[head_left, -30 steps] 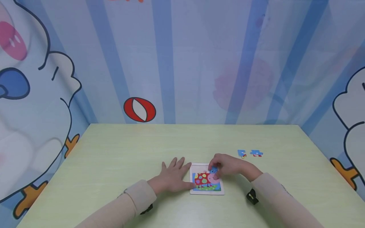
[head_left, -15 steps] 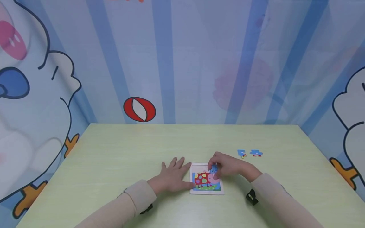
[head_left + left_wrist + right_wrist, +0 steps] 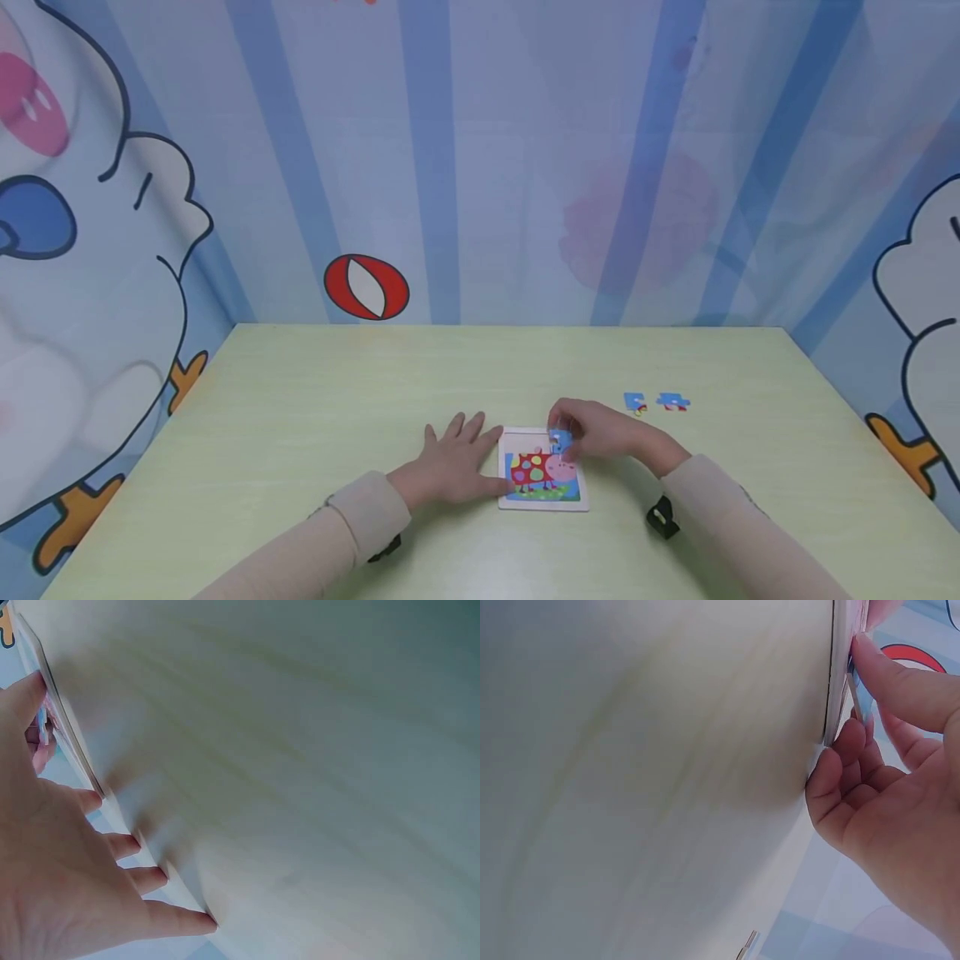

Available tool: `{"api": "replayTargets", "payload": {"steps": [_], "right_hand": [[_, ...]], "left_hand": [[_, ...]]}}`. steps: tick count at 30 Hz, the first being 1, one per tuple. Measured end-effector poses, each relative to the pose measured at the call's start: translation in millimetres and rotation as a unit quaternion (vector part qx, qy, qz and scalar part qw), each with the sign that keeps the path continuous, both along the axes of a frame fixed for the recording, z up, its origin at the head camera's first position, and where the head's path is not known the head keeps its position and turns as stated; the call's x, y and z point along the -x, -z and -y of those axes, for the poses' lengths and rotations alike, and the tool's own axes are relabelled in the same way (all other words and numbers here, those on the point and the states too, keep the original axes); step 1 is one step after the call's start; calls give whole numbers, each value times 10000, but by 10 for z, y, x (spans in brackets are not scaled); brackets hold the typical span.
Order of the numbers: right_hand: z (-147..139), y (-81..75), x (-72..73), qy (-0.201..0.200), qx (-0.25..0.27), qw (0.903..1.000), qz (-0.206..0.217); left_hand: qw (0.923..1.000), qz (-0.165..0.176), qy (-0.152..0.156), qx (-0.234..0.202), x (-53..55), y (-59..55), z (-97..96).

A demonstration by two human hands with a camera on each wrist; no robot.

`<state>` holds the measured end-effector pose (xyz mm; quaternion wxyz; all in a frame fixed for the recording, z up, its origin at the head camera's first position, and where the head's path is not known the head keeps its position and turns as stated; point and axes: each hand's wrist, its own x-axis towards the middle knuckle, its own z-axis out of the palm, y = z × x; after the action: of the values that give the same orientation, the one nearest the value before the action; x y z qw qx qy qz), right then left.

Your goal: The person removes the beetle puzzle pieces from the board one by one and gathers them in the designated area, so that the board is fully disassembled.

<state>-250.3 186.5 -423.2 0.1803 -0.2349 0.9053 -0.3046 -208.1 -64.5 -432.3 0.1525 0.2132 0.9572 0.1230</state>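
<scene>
Nearest, the puzzle tray [image 3: 543, 506] lies on the counter [image 3: 375, 375]; its laid pieces [image 3: 532, 472] could be nudged loose if the blue piece [image 3: 558, 441] were forced down askew. At the tray's nine o'clock, the left hand [image 3: 453, 471] grips nothing, fingers splayed straight, thumb over the rim; should it bear too lightly, the tray might skid or swivel under a push. At two o'clock the right hand [image 3: 600, 429] arches down, thumb and fingers pinching the blue piece, tilted, at the tray's one o'clock; a slipping pinch might drop it. Farther off toward two o'clock, two loose pieces [image 3: 673, 402] lie where a careless wrist could brush them.
</scene>
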Motion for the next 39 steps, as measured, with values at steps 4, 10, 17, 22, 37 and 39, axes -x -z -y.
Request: {"api": "replayTargets", "payload": {"steps": [4,10,17,22,37,39], "right_hand": [[5,-7,-2,199,-48,9998,39],[-15,-11,6,174,34,9998,45],[-38,-12,9,63,220,9996,182],[-49,-2,19,-115,267,9994,188],[-46,-22,-9,-381,247,9989,64],[-46,-31,-19,-404,279,9988,29]], "left_hand": [[10000,-8,-1,11,3,2,-3],[10000,-15,-12,59,1,3,-9],[10000,2,-19,76,-6,-19,-18],[10000,1,-17,85,-18,-32,-20],[10000,16,-5,78,-17,-26,-16],[10000,14,-1,60,-14,-27,-15]]}}
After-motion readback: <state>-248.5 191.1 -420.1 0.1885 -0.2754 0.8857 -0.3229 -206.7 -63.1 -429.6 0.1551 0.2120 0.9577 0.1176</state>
